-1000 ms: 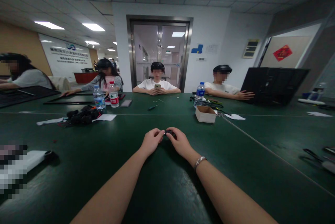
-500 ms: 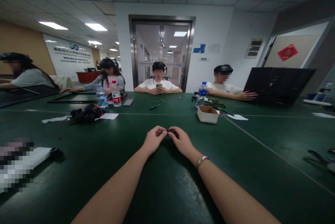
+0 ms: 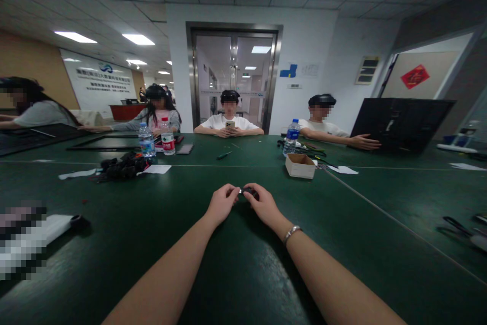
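Just above the green table (image 3: 243, 274), my two hands meet in the middle of the head view. My right hand (image 3: 262, 203) is closed in a pinch on a small dark object (image 3: 249, 190), mostly covered by its fingers. A tiny bright, silvery end (image 3: 240, 191) shows on the left, between the two sets of fingertips. My left hand (image 3: 221, 203) is also closed, thumb and fingers pinched at that bright end. What exactly lies inside its grip is hidden. The object's kind is too small to tell.
Ahead to the right stands an open cardboard box (image 3: 300, 167) by a water bottle (image 3: 292, 137). Left are a heap of black items (image 3: 124, 166), paper and two bottles. A small screwdriver (image 3: 224, 155) lies farther back. Several people sit around; one touches a large black panel (image 3: 399, 124).
My left fingertips have shifted slightly, and the bright end between my hands shows more clearly. At the right, the other person's hand has moved a little along the black panel.
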`<state>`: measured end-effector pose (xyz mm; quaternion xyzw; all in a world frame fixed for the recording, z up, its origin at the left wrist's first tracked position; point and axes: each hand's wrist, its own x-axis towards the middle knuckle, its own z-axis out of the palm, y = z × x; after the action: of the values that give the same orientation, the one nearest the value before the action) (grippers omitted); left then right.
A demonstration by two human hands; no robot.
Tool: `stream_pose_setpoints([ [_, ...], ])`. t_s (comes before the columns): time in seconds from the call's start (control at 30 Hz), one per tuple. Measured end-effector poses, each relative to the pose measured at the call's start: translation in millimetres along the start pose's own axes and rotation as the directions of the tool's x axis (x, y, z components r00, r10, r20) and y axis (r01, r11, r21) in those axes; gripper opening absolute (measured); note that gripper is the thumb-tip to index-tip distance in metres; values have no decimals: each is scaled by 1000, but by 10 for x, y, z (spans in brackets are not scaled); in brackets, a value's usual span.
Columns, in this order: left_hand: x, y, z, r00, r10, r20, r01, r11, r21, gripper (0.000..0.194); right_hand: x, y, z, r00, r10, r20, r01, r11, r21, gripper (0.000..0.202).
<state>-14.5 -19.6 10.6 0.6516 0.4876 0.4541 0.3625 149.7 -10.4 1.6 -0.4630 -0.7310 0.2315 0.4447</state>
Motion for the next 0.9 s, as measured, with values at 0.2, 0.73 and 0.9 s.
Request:
stream_pose_setpoints([
  [0.2,-58,39,42,985,168,-24,-164,979,124,31,6,-11,-12,1000,27,-11,-27,999,25,25],
  [0.73,-46,6,31,996,89,-23,-80,963,256,39,-5,-19,-6,1000,-2,13,2,1000,10,24],
  [0.9,-21,-3,58,955,294,-42,-280,939,202,24,3,-10,-10,1000,19,-15,-19,999,31,25],
])
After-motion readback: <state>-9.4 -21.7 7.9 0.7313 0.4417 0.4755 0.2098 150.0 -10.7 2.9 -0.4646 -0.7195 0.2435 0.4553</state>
